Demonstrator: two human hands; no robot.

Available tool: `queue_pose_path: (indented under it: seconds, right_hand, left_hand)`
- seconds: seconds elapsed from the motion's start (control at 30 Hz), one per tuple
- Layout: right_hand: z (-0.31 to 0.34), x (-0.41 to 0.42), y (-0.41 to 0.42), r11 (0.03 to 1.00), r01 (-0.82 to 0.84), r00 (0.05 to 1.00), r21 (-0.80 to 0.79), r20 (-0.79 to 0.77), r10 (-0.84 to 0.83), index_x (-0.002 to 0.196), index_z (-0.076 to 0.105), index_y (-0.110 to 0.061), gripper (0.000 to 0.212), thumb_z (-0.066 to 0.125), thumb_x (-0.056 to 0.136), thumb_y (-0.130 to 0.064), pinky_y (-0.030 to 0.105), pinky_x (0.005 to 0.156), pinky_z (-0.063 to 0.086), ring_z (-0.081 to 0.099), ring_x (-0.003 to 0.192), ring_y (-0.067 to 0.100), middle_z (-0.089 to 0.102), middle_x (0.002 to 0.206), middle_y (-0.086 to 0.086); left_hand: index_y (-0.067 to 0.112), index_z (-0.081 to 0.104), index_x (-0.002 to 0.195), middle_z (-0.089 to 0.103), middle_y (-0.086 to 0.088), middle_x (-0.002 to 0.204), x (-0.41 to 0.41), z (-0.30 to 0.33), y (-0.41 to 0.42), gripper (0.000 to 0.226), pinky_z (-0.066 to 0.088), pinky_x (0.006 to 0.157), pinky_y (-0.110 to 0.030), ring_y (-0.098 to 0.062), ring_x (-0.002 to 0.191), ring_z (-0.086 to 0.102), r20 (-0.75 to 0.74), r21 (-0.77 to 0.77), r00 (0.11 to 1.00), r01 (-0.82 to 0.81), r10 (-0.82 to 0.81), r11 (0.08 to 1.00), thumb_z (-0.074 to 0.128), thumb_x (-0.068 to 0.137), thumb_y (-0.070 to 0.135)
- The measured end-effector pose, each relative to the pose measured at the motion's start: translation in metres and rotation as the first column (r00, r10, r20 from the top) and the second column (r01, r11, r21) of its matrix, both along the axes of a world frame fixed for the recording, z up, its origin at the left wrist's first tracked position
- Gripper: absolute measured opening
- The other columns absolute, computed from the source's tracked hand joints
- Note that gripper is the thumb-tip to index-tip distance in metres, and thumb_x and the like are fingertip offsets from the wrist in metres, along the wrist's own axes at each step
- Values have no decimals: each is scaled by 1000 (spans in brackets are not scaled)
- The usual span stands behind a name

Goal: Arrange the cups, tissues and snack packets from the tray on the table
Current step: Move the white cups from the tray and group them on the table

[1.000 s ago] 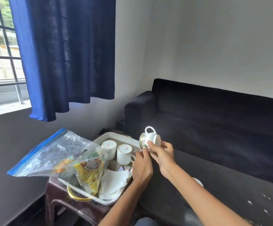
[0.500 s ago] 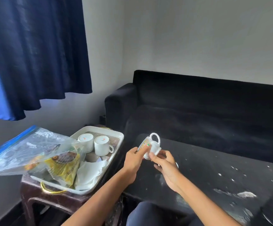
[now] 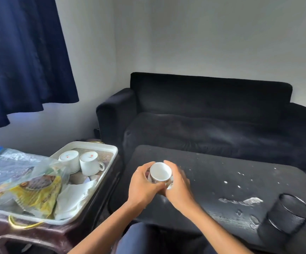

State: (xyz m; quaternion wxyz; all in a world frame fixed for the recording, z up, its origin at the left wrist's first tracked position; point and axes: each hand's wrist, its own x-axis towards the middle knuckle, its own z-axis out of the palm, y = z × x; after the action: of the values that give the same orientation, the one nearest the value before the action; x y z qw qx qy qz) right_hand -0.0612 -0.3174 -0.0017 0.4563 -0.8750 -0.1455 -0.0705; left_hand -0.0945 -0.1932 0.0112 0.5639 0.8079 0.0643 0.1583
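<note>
A white patterned cup (image 3: pixel 159 173) stands upright, mouth up, over the near left part of the black table (image 3: pixel 221 180). My left hand (image 3: pixel 143 184) and my right hand (image 3: pixel 177 184) both wrap around its sides. To the left, a white tray (image 3: pixel 110 154) rests on a brown stool. In it two white cups (image 3: pixel 69 158) (image 3: pixel 90 162) stand upside down, white tissues (image 3: pixel 73 198) lie crumpled, and a yellow snack packet (image 3: pixel 38 195) sits inside a clear zip bag (image 3: pixel 14 169).
A black sofa (image 3: pixel 212 116) runs behind the table. A black round container (image 3: pixel 285 213) stands at the table's near right. White specks and smears mark the tabletop. A dark blue curtain (image 3: pixel 24 55) hangs at the upper left. The brown stool (image 3: pixel 38 235) is beside the table's left edge.
The cup has been turned from lying on its side to upright and has moved from beside the tray to over the table. The view has swung right.
</note>
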Motion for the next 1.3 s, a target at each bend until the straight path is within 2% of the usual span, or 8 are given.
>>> queue_pose_path:
  seconds: [0.07, 0.2, 0.3, 0.43, 0.57, 0.77, 1.0, 1.3]
  right_hand:
    - [-5, 0, -3, 1000, 21, 1000, -18, 24, -21, 130, 46, -35, 68, 72, 71, -14, 39, 95, 49, 51, 118, 21, 49, 127, -4]
    - [-12, 12, -23, 916, 211, 971, 341, -181, -157, 99, 68, -14, 27, 69, 76, -28, 38, 67, 54, 66, 97, 31, 59, 114, 11]
    - [-22, 28, -43, 819, 317, 944, 479, -247, -221, 105, 66, -17, 28, 67, 78, -26, 43, 83, 52, 61, 104, 30, 61, 113, 10]
    - [-42, 55, -79, 929, 295, 955, 223, -59, -289, 120, 52, -31, 75, 83, 57, -5, 31, 88, 46, 54, 105, 15, 56, 114, -8]
    - [-54, 78, -92, 931, 309, 949, 194, -120, -290, 116, 51, -31, 77, 87, 52, -6, 20, 76, 41, 56, 100, 12, 58, 110, -11]
    - [-72, 99, -96, 933, 324, 931, 153, -229, -286, 106, 55, -31, 69, 87, 48, -10, 26, 77, 49, 59, 92, 11, 62, 100, -16]
    - [-80, 110, -90, 949, 287, 912, 127, -340, -230, 103, 54, -28, 68, 86, 48, -3, 29, 77, 50, 60, 92, 16, 63, 99, -9]
    - [-88, 114, -84, 969, 234, 902, 81, -390, -185, 104, 44, -24, 65, 82, 55, -5, 31, 72, 48, 54, 97, 22, 56, 110, 1]
  left_hand:
    - [49, 60, 101, 61, 30, 96, 4, -3, -9, 55, 42, 72, -2, 17, 91, 55, -2, -18, 999, 37, -37, 999, 84, 57, 24]
    - [39, 50, 125, 59, 20, 119, 17, -10, -38, 69, 39, 78, -4, 8, 108, 54, -75, -101, 981, 169, -177, 980, 76, 61, 42]
    - [48, 47, 118, 57, 25, 116, 25, -23, -62, 57, 39, 84, -4, 6, 110, 54, -91, -65, 972, 209, -215, 976, 65, 64, 51]
    - [26, 49, 122, 57, 7, 110, 40, -51, -80, 44, 46, 95, -33, -19, 105, 53, -106, -35, 986, 127, -130, 991, 61, 80, 30]
    - [15, 47, 129, 48, -5, 127, 60, -66, -86, 47, 43, 100, -42, -23, 113, 49, -144, -90, 990, -22, 9, 996, 60, 84, 15]
    - [7, 50, 101, 58, -10, 107, 80, -73, -90, 24, 50, 86, -45, -26, 94, 57, -224, -200, 969, -148, 102, 969, 62, 82, 12]
    - [12, 51, 108, 60, -1, 103, 80, -78, -93, 26, 43, 68, -26, -15, 86, 56, -341, -261, 940, -99, 4, 960, 54, 82, 9]
    - [17, 52, 107, 62, -1, 105, 82, -83, -89, 23, 48, 71, -26, -19, 92, 62, -344, -255, 939, -74, -19, 964, 56, 85, 18]
